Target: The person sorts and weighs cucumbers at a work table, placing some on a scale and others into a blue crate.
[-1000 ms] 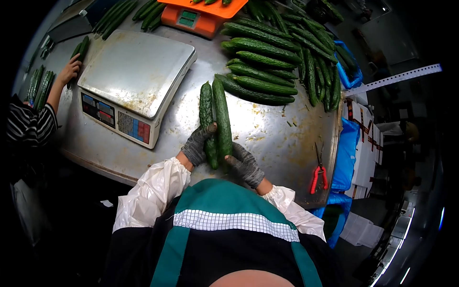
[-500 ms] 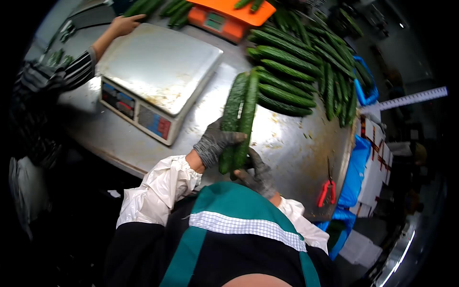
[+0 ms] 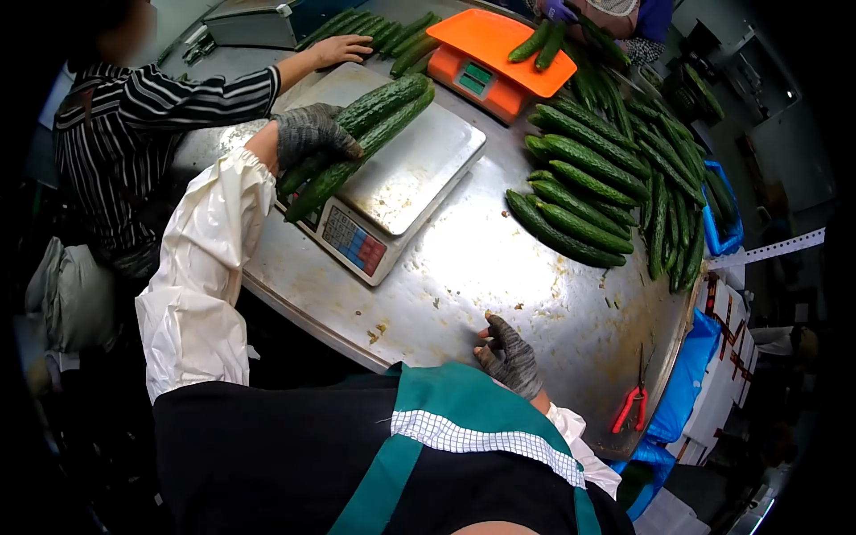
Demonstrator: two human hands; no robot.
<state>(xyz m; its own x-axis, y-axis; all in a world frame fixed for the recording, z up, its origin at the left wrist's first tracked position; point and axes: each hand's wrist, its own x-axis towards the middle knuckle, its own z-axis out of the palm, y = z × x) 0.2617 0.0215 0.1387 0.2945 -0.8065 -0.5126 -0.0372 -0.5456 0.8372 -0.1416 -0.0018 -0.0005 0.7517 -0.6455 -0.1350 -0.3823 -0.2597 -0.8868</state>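
My left hand, in a grey knit glove, is closed around two long green cucumbers lying side by side. They extend over the silver weighing scale, slanting across its plate and front panel; whether they touch the plate I cannot tell. In a matching glove with bare fingertips, my right hand is above the near part of the metal table, fingers apart and holding nothing. A row of cucumbers lies on the table beyond it.
An orange scale bearing two cucumbers stands at the back. Red-handled snips lie near the right edge, beside blue crate liners. A co-worker's hand touches cucumbers at the back left; another person's purple-gloved hand is behind the orange scale.
The two cucumbers have moved left and away from me, over the silver scale, in my left hand. My right hand has come off them. The view has shifted left.
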